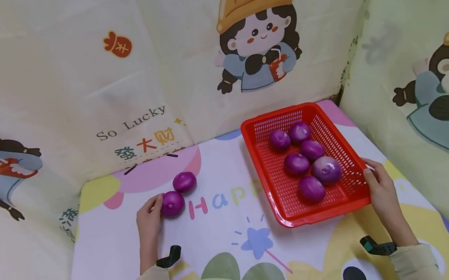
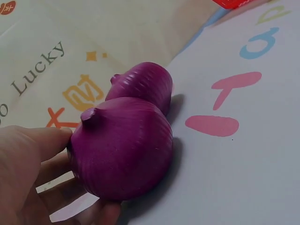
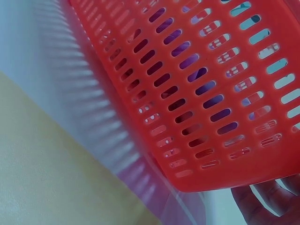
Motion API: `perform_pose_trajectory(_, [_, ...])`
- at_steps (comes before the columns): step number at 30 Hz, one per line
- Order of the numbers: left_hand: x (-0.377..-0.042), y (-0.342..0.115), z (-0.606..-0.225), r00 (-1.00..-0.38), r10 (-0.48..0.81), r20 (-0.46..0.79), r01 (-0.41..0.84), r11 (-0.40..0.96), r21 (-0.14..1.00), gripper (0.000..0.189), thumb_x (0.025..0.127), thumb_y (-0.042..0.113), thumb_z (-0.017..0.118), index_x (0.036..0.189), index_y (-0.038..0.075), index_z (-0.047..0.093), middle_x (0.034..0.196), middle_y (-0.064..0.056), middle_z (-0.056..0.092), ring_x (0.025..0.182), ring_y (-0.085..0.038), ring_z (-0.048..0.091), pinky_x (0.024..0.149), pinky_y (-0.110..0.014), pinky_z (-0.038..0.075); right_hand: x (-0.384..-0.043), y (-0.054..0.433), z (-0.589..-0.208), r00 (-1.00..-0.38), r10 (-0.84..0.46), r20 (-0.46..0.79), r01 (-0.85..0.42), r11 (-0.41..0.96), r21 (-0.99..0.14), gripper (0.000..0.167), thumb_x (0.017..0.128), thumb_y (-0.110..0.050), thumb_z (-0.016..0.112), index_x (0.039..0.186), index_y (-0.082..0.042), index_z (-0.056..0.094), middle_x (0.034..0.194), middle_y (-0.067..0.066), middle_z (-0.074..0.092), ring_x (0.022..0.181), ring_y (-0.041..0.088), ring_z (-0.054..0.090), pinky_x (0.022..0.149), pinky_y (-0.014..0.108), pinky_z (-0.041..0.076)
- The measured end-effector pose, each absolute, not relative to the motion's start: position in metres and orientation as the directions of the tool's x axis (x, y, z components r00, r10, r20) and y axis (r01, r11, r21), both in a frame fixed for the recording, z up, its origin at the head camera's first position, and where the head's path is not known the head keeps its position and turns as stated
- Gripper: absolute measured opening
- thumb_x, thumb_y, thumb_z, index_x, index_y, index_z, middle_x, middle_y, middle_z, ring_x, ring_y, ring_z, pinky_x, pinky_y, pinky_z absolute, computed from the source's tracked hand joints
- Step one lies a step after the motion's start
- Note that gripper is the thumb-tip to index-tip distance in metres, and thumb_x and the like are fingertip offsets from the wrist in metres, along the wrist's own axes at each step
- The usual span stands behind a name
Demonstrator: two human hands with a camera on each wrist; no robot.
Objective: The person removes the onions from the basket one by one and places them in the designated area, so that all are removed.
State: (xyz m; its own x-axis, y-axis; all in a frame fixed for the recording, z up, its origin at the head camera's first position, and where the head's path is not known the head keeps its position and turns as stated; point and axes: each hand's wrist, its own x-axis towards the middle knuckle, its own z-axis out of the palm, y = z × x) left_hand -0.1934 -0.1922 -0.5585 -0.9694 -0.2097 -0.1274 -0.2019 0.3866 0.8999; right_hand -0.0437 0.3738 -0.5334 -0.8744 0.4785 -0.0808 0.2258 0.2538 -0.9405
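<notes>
Two purple onions (image 1: 172, 204) on the desk (image 1: 104, 251), toward its far left corner. Left hand (image 1: 149, 223) grips the nearer one, thumb and curled fingers on its side; the farther onion (image 1: 184, 182) sits just beyond. Red basket (image 1: 279, 195) near the far right corner, six loose onions (image 1: 296, 164) inside. Right hand (image 1: 382, 190) grips its rim near the basket's near right corner. Printed curtain (image 1: 62, 88) stands behind the desk's far edge.
</notes>
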Motion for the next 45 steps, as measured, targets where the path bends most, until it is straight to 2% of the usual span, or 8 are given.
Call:
perform_pose_trajectory(7, [-0.196,-0.193,-0.564,-0.965,-0.233,-0.116,-0.203,0.394,0.896,0.047,0.106,0.046,0.056,0.134,0.009,0.069,0.128,-0.017,0.069,0.083,0.003,0.056,0.070,-0.009,0.050,-0.043,0.374,-0.534,-0.869,0.487,-0.088,0.240,0.257,-0.936,0.051,0.114,-0.036,0.035,0.162,-0.019,0.035,0.149,0.018,0.045,0.090,-0.007,0.066,0.072,0.018,0.061])
perform_pose_trajectory(14, [-0.201,-0.192,-0.565,-0.953,-0.283,-0.103,-0.211,0.379,0.901,0.048,0.106,0.046,0.058,0.132,0.007,0.069,0.121,-0.016,0.068,0.081,0.001,0.056,0.068,-0.009,0.050,-0.042,0.375,-0.536,-0.861,0.499,-0.099,0.250,0.246,-0.936,0.051,0.113,-0.036,0.035,0.162,-0.020,0.035,0.147,0.013,0.046,0.090,-0.006,0.067,0.072,0.018,0.061])
perform_pose_trajectory(20, [-0.197,-0.192,-0.562,-0.946,-0.312,-0.091,-0.222,0.416,0.882,0.041,0.111,0.037,0.048,0.132,0.008,0.068,0.129,-0.015,0.068,0.095,-0.010,0.056,0.072,-0.008,0.045,-0.044,0.374,-0.534,-0.860,0.498,-0.110,0.262,0.246,-0.933,0.051,0.113,-0.037,0.034,0.162,-0.021,0.034,0.151,0.017,0.044,0.091,-0.007,0.065,0.073,0.017,0.060])
perform_pose_trajectory(23, [-0.193,-0.191,-0.559,-0.938,-0.345,-0.029,-0.198,0.466,0.862,0.038,0.111,0.032,0.047,0.130,0.009,0.069,0.130,-0.014,0.069,0.102,-0.018,0.059,0.080,-0.015,0.043,-0.045,0.373,-0.533,-0.862,0.495,-0.112,0.261,0.244,-0.934,0.052,0.113,-0.038,0.034,0.162,-0.021,0.034,0.153,0.018,0.043,0.092,-0.009,0.065,0.073,0.017,0.060])
perform_pose_trajectory(27, [-0.191,-0.190,-0.553,-0.926,-0.359,0.115,-0.110,0.550,0.828,0.032,0.109,0.024,0.050,0.125,0.007,0.071,0.128,-0.017,0.070,0.106,-0.031,0.064,0.087,-0.035,0.046,-0.046,0.373,-0.532,-0.863,0.491,-0.117,0.265,0.242,-0.933,0.052,0.113,-0.039,0.034,0.163,-0.022,0.033,0.154,0.018,0.042,0.092,-0.009,0.066,0.074,0.017,0.060])
perform_pose_trajectory(33, [-0.190,-0.183,-0.544,-0.909,-0.291,0.298,0.036,0.657,0.753,0.024,0.104,0.012,0.057,0.120,0.002,0.072,0.119,-0.022,0.072,0.105,-0.040,0.064,0.092,-0.052,0.047,-0.046,0.373,-0.532,-0.863,0.493,-0.112,0.261,0.245,-0.934,0.052,0.113,-0.039,0.035,0.162,-0.022,0.034,0.153,0.017,0.043,0.092,-0.009,0.065,0.074,0.017,0.060])
perform_pose_trajectory(39, [-0.189,-0.167,-0.534,-0.904,-0.183,0.386,0.138,0.730,0.669,0.022,0.103,0.011,0.060,0.120,0.002,0.072,0.117,-0.021,0.073,0.106,-0.039,0.061,0.095,-0.054,0.047,-0.046,0.374,-0.532,-0.861,0.500,-0.096,0.244,0.239,-0.940,0.051,0.113,-0.036,0.037,0.161,-0.019,0.037,0.145,0.010,0.048,0.090,-0.007,0.067,0.072,0.016,0.060])
perform_pose_trajectory(45, [-0.183,-0.144,-0.525,-0.906,-0.034,0.422,0.262,0.739,0.621,0.023,0.099,0.010,0.068,0.121,0.007,0.072,0.121,-0.015,0.073,0.113,-0.037,0.062,0.100,-0.055,0.051,-0.045,0.372,-0.532,-0.856,0.502,-0.125,0.268,0.224,-0.937,0.052,0.113,-0.040,0.036,0.162,-0.023,0.034,0.154,0.013,0.043,0.093,-0.007,0.068,0.076,0.018,0.060])
